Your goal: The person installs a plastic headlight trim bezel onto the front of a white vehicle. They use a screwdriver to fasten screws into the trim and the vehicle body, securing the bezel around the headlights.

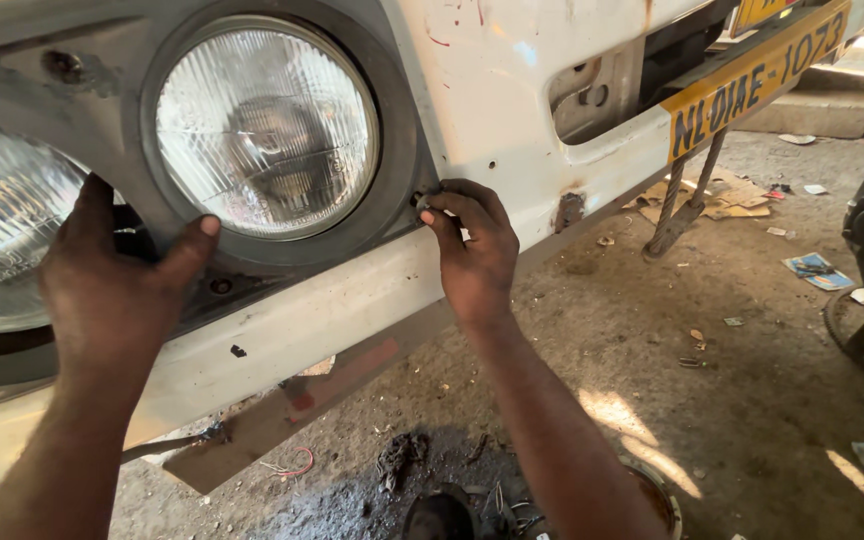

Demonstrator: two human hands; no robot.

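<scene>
Head view shows the left hand (112, 290) spread wide and pressing flat on the dark ring (397, 190) under the round lamp (267, 130), with its thumb up on the ring. Just past it, the right hand (472, 250) pinches a small dark screw (422, 203) at the ring's right edge, fingertips tight. Farther off, a yellow plate (757, 75) hangs on the white bumper (512, 90) above the dirty ground (752, 380).

I count two round headlamps: one full (267, 130), one cut off at the left edge (2, 235). Two hands, left (112, 290) and right (474, 250). One yellow plate (757, 75). One dark bezel (402, 150).
</scene>
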